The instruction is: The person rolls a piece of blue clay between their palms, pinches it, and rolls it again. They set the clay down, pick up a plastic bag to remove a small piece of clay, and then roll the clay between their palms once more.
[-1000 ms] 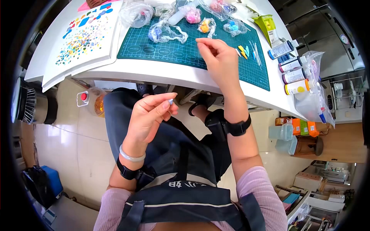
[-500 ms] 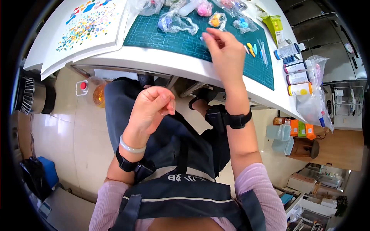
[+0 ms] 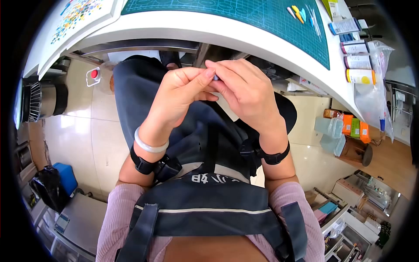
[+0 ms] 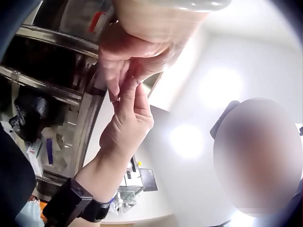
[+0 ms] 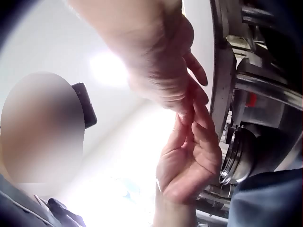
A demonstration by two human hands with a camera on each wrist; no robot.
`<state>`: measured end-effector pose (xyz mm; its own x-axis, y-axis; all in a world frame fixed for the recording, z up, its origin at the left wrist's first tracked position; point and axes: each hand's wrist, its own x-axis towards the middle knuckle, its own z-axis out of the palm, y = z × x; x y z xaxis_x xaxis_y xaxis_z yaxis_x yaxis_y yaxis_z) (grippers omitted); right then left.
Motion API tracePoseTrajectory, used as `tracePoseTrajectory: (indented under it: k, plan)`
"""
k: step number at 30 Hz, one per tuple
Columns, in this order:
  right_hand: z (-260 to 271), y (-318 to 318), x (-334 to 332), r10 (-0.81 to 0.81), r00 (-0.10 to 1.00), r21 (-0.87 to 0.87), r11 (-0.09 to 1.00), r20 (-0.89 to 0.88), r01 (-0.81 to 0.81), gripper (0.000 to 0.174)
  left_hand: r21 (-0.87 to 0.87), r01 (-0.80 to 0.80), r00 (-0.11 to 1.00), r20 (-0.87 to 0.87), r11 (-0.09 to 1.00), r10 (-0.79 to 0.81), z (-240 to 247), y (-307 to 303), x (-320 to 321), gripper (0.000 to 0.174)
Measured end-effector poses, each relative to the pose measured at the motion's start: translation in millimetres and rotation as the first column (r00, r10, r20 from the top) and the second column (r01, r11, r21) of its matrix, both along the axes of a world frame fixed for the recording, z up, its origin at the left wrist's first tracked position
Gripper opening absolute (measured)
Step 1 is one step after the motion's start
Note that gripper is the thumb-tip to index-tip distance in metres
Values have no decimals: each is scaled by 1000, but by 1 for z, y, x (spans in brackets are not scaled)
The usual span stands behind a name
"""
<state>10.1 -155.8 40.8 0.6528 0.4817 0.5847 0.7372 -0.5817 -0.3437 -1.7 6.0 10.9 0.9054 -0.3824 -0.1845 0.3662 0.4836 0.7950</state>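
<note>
Both hands meet over the lap, fingertips together. A small grey-blue piece [image 3: 215,77] shows between them in the head view. My left hand [image 3: 181,94] pinches it between thumb and forefinger, and my right hand [image 3: 248,89] has its thumb and fingertips on the same piece from the other side. In the left wrist view the left hand [image 4: 142,49] is above the right hand [image 4: 125,127], tips touching. The right wrist view has the right hand [image 5: 156,61] over the left hand [image 5: 189,163]; the piece is hidden in both wrist views.
Beyond the hands runs the white table edge [image 3: 174,34] with a green cutting mat [image 3: 244,17]. On the mat lie small yellow and blue pieces [image 3: 298,14]. Paint bottles [image 3: 360,76] stand at the right, and a white board with coloured dots [image 3: 80,19] is at the left.
My right hand has come back from over the mat to my left fingertips. The small piece shows between the hands again. The head view has tilted down, so the table sits higher in it.
</note>
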Motion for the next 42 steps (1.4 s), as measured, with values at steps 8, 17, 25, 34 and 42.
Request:
tracePoseTrajectory:
  k: [8,17,25,34,42]
  plan:
    - [-19,-22,-16,0,981,135,990,-194,27,34,82,172,984,27,982,-175,-11,-9,0,20]
    - [-60,-26,-21,-136,991,119,984,0,135,14,-12,273,955,-115,962,-273,-21,-15,-1,30]
    - [-52,-39,-27,456,635,782,380,-623,494,29,160,201,979,-51,966,-196,-16,-16,1,35]
    - [-46,-30,-36,796,404,826,201,-451,526,26,39,77,997,-3,996,-77,-19,-9,1,32]
    - [-62,-18,-43,876,387,827,23,-287,562,17,15,7,999,-44,1000,-6,-18,-11,-2,29]
